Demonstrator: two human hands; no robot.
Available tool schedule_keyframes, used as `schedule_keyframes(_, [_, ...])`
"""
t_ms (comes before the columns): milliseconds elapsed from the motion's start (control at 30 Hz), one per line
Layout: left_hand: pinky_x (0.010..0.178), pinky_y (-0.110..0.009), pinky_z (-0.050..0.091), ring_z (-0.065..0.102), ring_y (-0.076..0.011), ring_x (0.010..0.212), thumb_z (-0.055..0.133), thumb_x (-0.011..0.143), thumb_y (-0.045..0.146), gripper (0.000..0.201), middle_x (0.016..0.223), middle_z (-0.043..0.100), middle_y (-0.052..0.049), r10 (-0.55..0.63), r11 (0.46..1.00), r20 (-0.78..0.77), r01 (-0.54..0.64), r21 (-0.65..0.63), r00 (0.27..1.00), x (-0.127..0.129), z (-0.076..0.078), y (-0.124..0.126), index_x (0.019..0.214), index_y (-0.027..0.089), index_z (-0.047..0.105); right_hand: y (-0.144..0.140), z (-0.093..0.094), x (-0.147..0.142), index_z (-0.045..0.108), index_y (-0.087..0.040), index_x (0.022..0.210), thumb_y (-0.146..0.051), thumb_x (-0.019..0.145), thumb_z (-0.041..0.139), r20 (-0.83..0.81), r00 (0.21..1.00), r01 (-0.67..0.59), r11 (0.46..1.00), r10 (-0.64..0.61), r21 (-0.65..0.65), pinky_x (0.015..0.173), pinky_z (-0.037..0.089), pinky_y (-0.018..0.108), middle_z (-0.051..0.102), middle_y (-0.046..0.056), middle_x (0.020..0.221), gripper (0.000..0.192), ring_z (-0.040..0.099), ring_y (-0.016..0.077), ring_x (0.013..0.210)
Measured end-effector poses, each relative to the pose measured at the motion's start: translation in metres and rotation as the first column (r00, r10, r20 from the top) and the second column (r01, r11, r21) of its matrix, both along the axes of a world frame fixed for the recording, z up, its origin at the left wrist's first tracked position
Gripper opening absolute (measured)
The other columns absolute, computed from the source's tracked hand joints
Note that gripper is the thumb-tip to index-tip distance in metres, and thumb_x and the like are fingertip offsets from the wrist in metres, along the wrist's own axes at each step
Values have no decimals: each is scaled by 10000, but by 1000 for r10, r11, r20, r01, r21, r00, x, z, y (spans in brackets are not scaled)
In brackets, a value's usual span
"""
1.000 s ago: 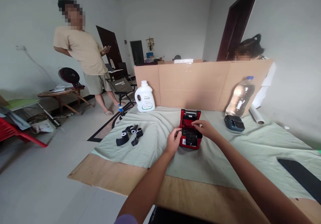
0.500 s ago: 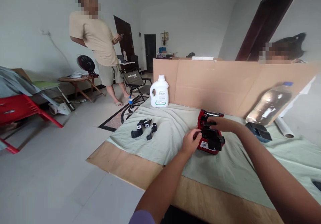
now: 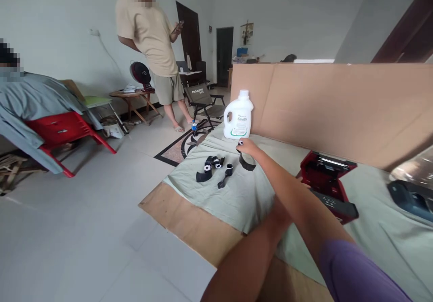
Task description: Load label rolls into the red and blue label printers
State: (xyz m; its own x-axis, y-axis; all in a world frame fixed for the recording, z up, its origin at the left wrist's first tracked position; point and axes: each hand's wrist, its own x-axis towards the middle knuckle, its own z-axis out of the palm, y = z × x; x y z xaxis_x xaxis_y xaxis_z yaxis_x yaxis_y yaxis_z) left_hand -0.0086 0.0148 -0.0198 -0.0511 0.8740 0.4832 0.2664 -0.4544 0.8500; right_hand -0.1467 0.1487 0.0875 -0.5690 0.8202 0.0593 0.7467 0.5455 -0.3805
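My right hand (image 3: 249, 147) is closed on a roll of black ribbon (image 3: 247, 163), whose loose strip curls below the fingers in front of the white jug. The red and black printer (image 3: 328, 184) stands at the right with its lid raised. Only a few fingertips of my left hand (image 3: 303, 181) show at the printer's left side; my right forearm hides the rest. Several other rolls of black ribbon (image 3: 204, 175), some with white cores, lie loosely on the green cloth (image 3: 189, 198) to the left.
A white jug (image 3: 238, 120) stands before the upright cardboard sheet (image 3: 304, 99). At the right edge are a dark blue device (image 3: 411, 198) and a clear bottle (image 3: 414, 166). A person (image 3: 152, 40) stands holding a phone; another person (image 3: 37, 94) sits at left on a red chair (image 3: 67, 132).
My right hand has left the printer and swung left with the black ribbon roll. The printer's inside now shows. The view has turned left; my left hand stays by the printer.
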Motion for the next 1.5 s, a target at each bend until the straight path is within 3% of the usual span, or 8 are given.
schedule_keyframes(167, [1202, -521, 377, 549, -315, 1319, 671, 871, 175, 136, 1323, 629, -129, 0, 999, 126, 6, -46, 992, 7, 3, 11, 994, 231, 683, 13, -34, -10, 671, -129, 1141, -340, 830, 661, 62, 998, -1, 997, 6, -81, 789, 470, 241, 727, 130, 1091, 376, 655, 227, 982])
schedule_keyframes(367, [1216, -529, 344, 545, -286, 1314, 622, 913, 226, 104, 1205, 676, -98, -46, 998, 74, 43, 50, 996, 0, 8, 8, 1012, 231, 652, -2, -8, 2, 505, -198, 1456, -451, 909, 583, -25, 998, -58, 998, 59, 34, 987, 426, 330, 594, 143, 1373, 608, 551, 289, 1215])
schedule_keyframes(567, [1155, -460, 419, 585, -239, 1260, 574, 940, 293, 180, 1298, 651, -91, -38, 995, 98, 28, 99, 994, -10, 13, -1, 1063, 211, 676, -67, -6, 12, 721, -286, 1236, -163, 828, 608, 168, 888, -439, 898, 428, 34, 961, 386, 346, 760, 48, 1016, 441, 567, 283, 1097])
schedule_keyframes(700, [1129, -412, 448, 601, -236, 1238, 518, 971, 337, 274, 1301, 658, -96, -50, 987, 63, 40, 156, 997, -18, 20, -14, 1146, 206, 683, -98, -23, 26, 728, -235, 1189, -135, 849, 612, 214, 889, -445, 874, 405, 193, 983, 356, 413, 750, 116, 1098, 372, 555, 319, 1132])
schedule_keyframes(867, [1120, -394, 453, 614, -242, 1219, 490, 975, 324, 295, 1279, 670, -106, -22, 980, 50, 12, 200, 999, -17, 18, -13, 1151, 194, 687, -108, -23, 53, 713, -190, 1177, -104, 871, 576, -78, 889, -432, 882, 452, 191, 994, 424, 386, 710, 112, 1154, 347, 609, 251, 1083])
schedule_keyframes(1167, [1099, -427, 476, 625, -249, 1218, 438, 996, 274, 328, 1279, 696, -85, -31, 995, 6, 30, 99, 1000, -24, 15, -17, 1202, 213, 687, -111, 12, 196, 555, -218, 1419, -335, 908, 544, -654, 751, -113, 994, 84, -3, 940, 547, 368, 656, 100, 1244, 524, 652, 226, 1080])
schedule_keyframes(1333, [1076, -412, 484, 624, -238, 1180, 426, 1014, 311, 320, 1243, 692, -83, 12, 995, -24, -10, 95, 1000, -20, 23, -24, 1175, 222, 688, -79, 20, 285, 708, -208, 1160, -382, 869, 585, -627, 779, -31, 999, 16, -13, 935, 563, 424, 747, 94, 1116, 361, 700, 274, 1027])
schedule_keyframes(1500, [1115, -413, 446, 523, -250, 1318, 464, 994, 319, 379, 1405, 561, -110, 55, 985, -84, -40, 166, 995, -17, 27, -31, 1345, 229, 573, -64, 19, 312, 764, -204, 1064, -254, 862, 552, -360, 932, 56, 997, -34, 50, 957, 530, 425, 769, 75, 1099, 297, 701, 289, 1037])
